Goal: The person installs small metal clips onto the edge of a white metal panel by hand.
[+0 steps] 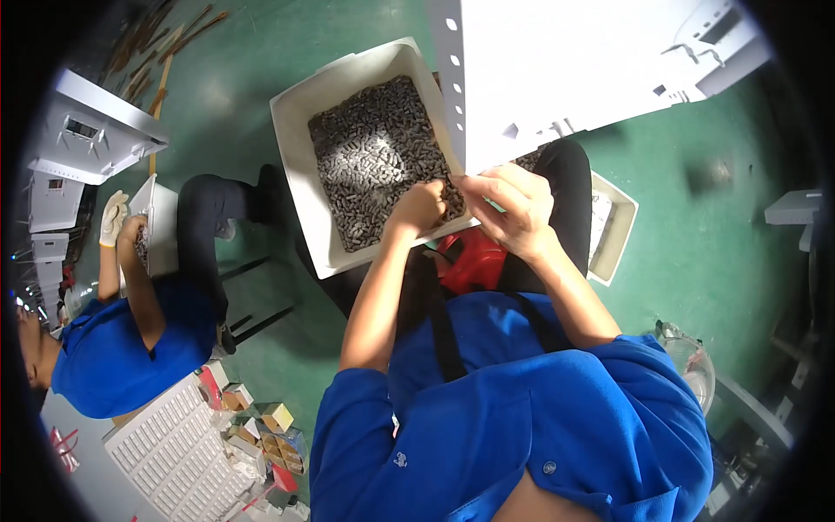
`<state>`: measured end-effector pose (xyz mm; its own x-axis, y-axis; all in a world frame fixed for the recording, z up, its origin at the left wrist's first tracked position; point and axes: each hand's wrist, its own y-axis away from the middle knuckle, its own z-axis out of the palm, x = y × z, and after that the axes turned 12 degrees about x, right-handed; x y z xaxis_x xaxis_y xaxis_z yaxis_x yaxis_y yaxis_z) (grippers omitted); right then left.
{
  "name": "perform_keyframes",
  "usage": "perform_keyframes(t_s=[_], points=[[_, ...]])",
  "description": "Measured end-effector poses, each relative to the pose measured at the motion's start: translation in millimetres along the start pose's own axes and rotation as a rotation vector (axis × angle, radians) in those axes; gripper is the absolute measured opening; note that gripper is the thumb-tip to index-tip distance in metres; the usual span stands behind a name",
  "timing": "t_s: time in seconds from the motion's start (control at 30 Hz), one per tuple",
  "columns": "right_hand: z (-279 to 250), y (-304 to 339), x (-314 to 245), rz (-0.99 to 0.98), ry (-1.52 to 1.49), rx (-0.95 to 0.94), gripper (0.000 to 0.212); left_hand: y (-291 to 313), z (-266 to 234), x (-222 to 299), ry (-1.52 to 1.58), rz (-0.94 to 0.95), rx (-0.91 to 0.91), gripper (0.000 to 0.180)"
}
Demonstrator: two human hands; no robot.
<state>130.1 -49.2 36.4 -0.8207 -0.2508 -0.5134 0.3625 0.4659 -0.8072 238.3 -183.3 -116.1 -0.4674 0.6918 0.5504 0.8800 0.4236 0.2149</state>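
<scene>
A white plastic bin (300, 165) full of small dark grey metal pieces (374, 157) sits in front of me, partly over my legs. Inside its near right part, my left hand (417, 209) rests on the pieces with its fingers curled closed; whatever they hold is hidden. My right hand (515, 204) pinches the near lower corner of a large white panel (557, 61) with holes along its bent edge. That panel stands over the bin's right side and hides part of it.
At the left a co-worker in a blue shirt (139, 357) reaches into another white bin (163, 230), one hand gloved. White panels (96, 126) stand beyond. A slotted white tray (178, 444) and small boxes (277, 418) lie lower left. Another bin (619, 226) sits right of my leg.
</scene>
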Motion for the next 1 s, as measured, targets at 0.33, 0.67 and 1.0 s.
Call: perform_keyframes(t_s=[0.33,0.67,1.0], points=[[-3.1,1.0,6.7,0.094,0.073,-0.011,0.021,41.7,-69.7,-8.9,1.917,-0.418,0.403,0.018],[121.8,35.7,94.6,0.246,0.219,-0.623,0.011,67.5,-82.0,-11.0,2.228,-0.517,0.649,0.015],[173.2,49.1,119.7,-0.111,0.355,-0.948,0.009,92.6,-90.4,-8.9,2.352,-0.45,0.692,0.022]])
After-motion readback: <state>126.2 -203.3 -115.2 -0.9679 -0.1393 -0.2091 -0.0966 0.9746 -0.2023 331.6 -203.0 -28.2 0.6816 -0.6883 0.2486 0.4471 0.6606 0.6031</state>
